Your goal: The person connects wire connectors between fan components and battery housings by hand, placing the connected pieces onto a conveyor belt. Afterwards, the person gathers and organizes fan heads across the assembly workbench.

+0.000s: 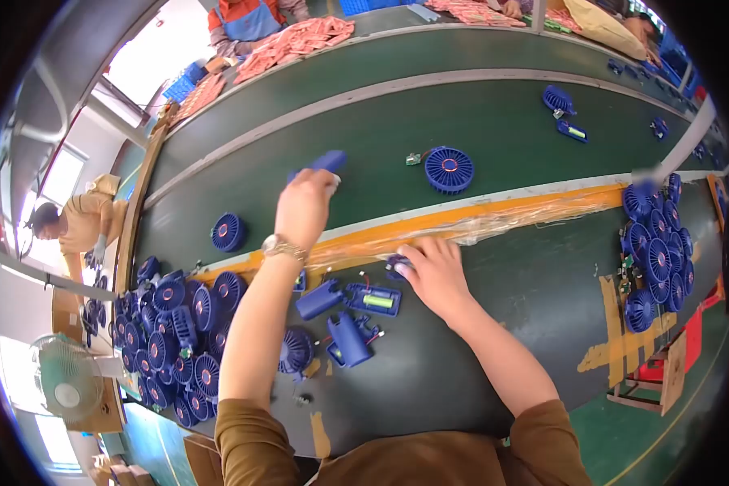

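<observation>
My left hand (304,209) reaches over the green belt, its fingers closed on a blue plastic fan part (329,161) smeared by motion. Beside the orange-taped edge, my right hand (436,274) curls its fingers against another blue fan part (396,268), mostly hidden under them. Between my forearms lie a blue handle shell (320,300), an open handle holding a green battery (374,300), and another blue handle (349,338) with wires. A round fan head (296,351) rests by my left forearm.
Blue fan heads are heaped at left (166,344) and stacked at right (658,259). On the belt (364,154) sit a fan head with a circuit board (449,169) and another fan head (228,232). A standing fan (66,381) and other people are around.
</observation>
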Demonstrator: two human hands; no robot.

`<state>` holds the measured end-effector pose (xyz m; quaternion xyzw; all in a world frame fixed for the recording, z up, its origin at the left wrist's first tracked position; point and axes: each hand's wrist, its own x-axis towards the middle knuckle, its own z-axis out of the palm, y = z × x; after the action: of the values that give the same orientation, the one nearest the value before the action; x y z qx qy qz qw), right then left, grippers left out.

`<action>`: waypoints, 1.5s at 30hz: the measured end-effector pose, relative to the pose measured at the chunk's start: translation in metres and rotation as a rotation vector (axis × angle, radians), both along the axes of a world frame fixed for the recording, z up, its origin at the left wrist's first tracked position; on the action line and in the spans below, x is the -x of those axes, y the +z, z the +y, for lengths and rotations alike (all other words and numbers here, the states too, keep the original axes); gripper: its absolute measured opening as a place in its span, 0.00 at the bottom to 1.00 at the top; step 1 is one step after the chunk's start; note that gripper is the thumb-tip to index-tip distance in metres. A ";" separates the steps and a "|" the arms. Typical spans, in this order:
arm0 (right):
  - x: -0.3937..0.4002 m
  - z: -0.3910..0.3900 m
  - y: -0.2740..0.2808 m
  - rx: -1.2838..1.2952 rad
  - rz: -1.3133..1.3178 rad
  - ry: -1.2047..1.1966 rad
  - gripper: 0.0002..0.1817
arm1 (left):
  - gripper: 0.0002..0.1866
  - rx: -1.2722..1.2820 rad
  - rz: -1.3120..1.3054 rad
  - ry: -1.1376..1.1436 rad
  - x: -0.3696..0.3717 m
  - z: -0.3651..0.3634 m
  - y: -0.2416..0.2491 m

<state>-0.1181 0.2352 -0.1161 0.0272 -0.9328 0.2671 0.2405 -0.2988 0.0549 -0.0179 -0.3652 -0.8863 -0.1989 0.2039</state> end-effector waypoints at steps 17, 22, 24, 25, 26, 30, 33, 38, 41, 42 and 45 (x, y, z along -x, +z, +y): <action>-0.065 0.047 0.013 -0.070 -0.114 -0.179 0.22 | 0.12 -0.198 -0.261 -0.113 -0.012 0.150 -0.039; -0.067 0.040 0.005 -0.133 -0.077 -0.176 0.20 | 0.19 -0.708 -1.321 -0.181 -0.117 0.060 0.049; -0.066 0.040 0.002 -0.116 -0.066 -0.141 0.18 | 0.28 -0.868 -1.382 -0.243 -0.160 0.019 0.060; -0.065 0.039 0.001 -0.093 -0.065 -0.125 0.18 | 0.33 -0.907 -1.311 -0.285 -0.182 0.003 0.061; -0.065 0.039 0.001 -0.072 -0.069 -0.111 0.17 | 0.35 -0.888 -1.395 -0.355 -0.196 -0.023 0.061; -0.066 0.035 0.007 -0.121 -0.088 -0.102 0.17 | 0.22 -1.014 -1.470 -0.193 -0.266 -0.076 0.039; -0.064 0.034 0.004 -0.098 -0.089 -0.112 0.18 | 0.15 -0.747 -1.370 0.129 -0.298 -0.088 0.022; -0.083 0.031 0.009 0.042 -0.171 -0.103 0.20 | 0.16 -0.315 -0.425 -0.060 -0.301 -0.099 0.017; -0.103 0.030 0.008 0.168 -0.202 -0.071 0.18 | 0.12 -0.486 -0.606 -0.154 -0.292 -0.101 0.009; -0.111 0.030 0.009 0.150 -0.173 -0.078 0.18 | 0.12 -0.646 -0.756 -0.158 -0.290 -0.099 0.002; -0.130 0.025 0.016 0.264 0.039 -0.226 0.16 | 0.17 -1.093 -0.999 -0.144 -0.295 -0.083 -0.006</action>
<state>0.0120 0.2607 -0.1004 -0.1045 -0.8817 0.3581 0.2888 -0.0042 -0.0284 -0.0239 -0.1350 -0.6220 -0.7667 -0.0843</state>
